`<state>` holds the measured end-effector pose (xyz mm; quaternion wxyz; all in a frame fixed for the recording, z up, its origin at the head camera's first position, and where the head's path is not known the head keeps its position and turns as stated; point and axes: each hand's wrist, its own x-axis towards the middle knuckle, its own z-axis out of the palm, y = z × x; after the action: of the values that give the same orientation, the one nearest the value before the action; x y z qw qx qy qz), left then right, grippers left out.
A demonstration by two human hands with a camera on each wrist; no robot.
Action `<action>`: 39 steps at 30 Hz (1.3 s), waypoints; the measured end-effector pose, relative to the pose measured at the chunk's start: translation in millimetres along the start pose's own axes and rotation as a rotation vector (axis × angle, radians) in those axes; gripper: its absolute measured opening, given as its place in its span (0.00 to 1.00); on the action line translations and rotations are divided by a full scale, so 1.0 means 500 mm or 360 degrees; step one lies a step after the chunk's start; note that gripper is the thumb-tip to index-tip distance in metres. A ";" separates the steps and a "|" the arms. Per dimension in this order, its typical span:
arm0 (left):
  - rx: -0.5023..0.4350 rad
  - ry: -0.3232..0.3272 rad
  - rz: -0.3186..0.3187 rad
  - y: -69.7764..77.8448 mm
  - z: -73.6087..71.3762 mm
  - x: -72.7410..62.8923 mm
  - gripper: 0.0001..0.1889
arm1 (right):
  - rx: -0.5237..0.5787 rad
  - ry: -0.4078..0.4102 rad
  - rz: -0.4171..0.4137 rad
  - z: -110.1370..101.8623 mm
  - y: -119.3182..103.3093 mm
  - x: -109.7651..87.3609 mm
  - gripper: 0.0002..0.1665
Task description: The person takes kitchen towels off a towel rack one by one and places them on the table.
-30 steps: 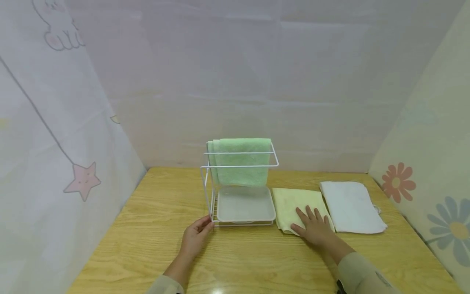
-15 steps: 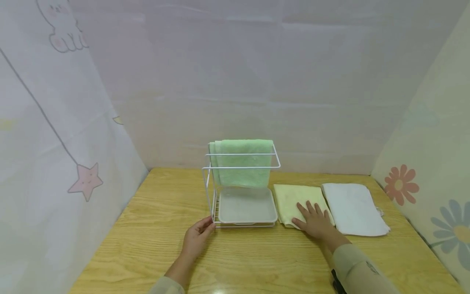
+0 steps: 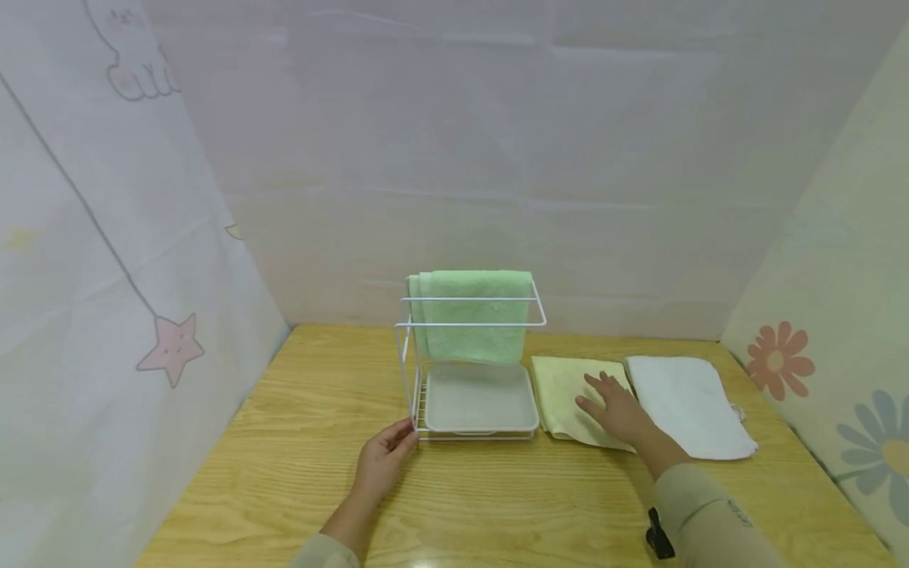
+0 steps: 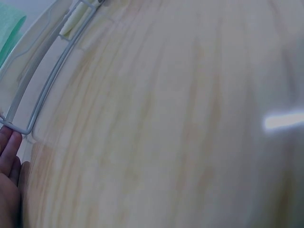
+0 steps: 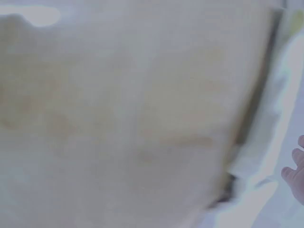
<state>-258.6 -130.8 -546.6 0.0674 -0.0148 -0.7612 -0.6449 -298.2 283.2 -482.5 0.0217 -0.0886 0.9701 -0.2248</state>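
A white wire rack (image 3: pixel 472 323) stands at mid-table with a folded green towel (image 3: pixel 483 339) draped over its rear bar. On its base lies a shallow white tray (image 3: pixel 481 398). My left hand (image 3: pixel 383 457) holds the rack's front left bottom corner between thumb and fingers; the left wrist view shows the fingertips (image 4: pixel 13 142) at the wire. My right hand (image 3: pixel 614 410) hovers low over a folded pale yellow towel (image 3: pixel 568 383), fingers spread and holding nothing. Past it to the right lies a folded white towel (image 3: pixel 689 406).
The wooden table (image 3: pixel 497 505) meets a pale fabric backdrop (image 3: pixel 483 158) at the back and patterned sheets on both sides. A small black clip-like object (image 3: pixel 659 536) shows beside my right sleeve (image 3: pixel 710 513).
The yellow towel slid slightly away under my flat right hand. That hand has since lifted and its fingers have come off the cloth. My left hand stays at the rack corner.
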 end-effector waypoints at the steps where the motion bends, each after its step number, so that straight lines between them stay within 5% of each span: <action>1: 0.0006 0.0002 -0.0003 0.000 -0.001 0.000 0.19 | 0.0050 0.0019 -0.0009 -0.015 -0.008 0.005 0.42; 11: 0.0007 0.0024 -0.0005 -0.001 -0.007 0.002 0.18 | 0.0280 0.0211 -0.0171 -0.177 -0.135 0.070 0.38; 18: 0.0003 0.0025 -0.0042 0.002 -0.007 -0.002 0.19 | 0.0390 0.0290 -0.0245 -0.253 -0.264 0.120 0.35; 28: 0.0035 0.0019 -0.0011 -0.007 -0.006 -0.007 0.19 | 0.0312 0.0175 -0.0274 -0.273 -0.397 0.160 0.33; 39: -0.0022 0.0023 0.0054 0.004 0.006 -0.007 0.17 | 0.0257 -0.0078 -0.0247 -0.266 -0.433 0.202 0.32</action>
<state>-254.9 -127.2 -545.7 0.0837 -0.0236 -0.7558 -0.6490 -373.3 131.1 -268.2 0.0351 -0.1670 0.9383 -0.3009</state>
